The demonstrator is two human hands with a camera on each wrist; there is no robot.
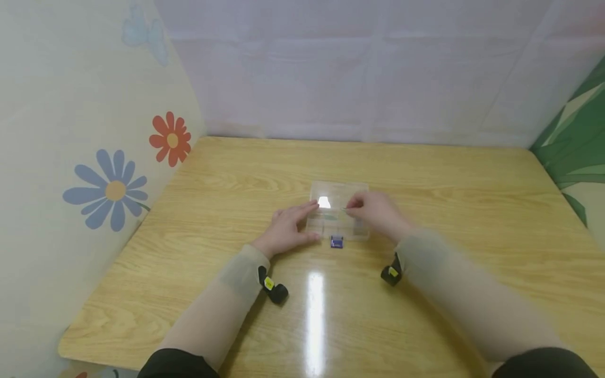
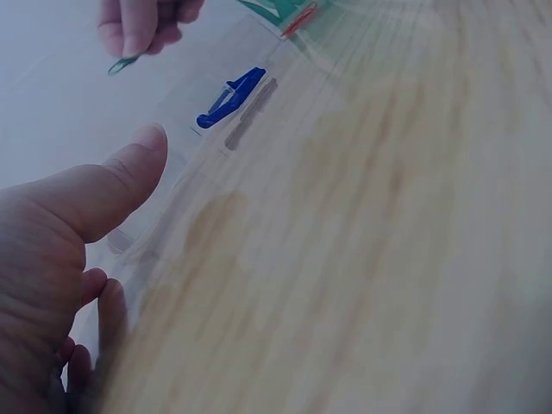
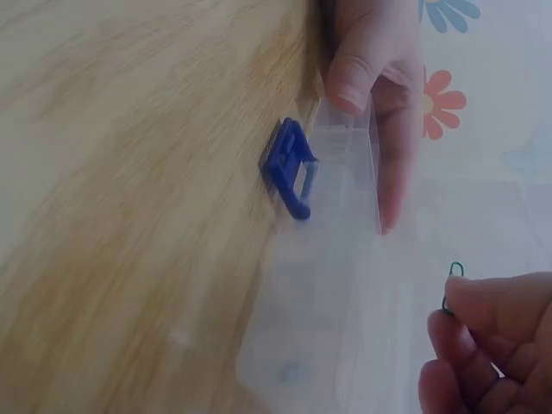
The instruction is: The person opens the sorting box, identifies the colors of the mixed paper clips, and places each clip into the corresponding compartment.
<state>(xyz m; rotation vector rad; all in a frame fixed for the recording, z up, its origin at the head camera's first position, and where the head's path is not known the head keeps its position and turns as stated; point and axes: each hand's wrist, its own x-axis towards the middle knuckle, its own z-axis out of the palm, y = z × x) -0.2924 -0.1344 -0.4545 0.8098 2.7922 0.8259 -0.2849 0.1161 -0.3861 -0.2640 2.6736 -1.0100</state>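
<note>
Status: underway, I'd judge. Lid side is done: clear flat plastic lid (image 1: 340, 191) looks swung back behind the clear rectangular compartment box (image 1: 347, 231) on the light yellow wood-grain bench (image 1: 425, 173). Thin green looped wire clip (image 2: 122, 65) is pinched between right hand (image 1: 375, 211) thumb and fingertips, over the box; not yet released. Left hand (image 1: 285, 228) grips nothing: spread, fingers straight, touching the box's left end. Clip count: can't tell; a faint greenish patch inside is too blurred to identify.

Materials: box is thin, see-through, hard-looking plastic, straight dividers, glare on the lid. Saturated blue plastic frame-shaped latch (image 1: 336, 242) sits at the front edge. Clip looks smooth, rounded. Bench glossy, streaked grain.
</note>
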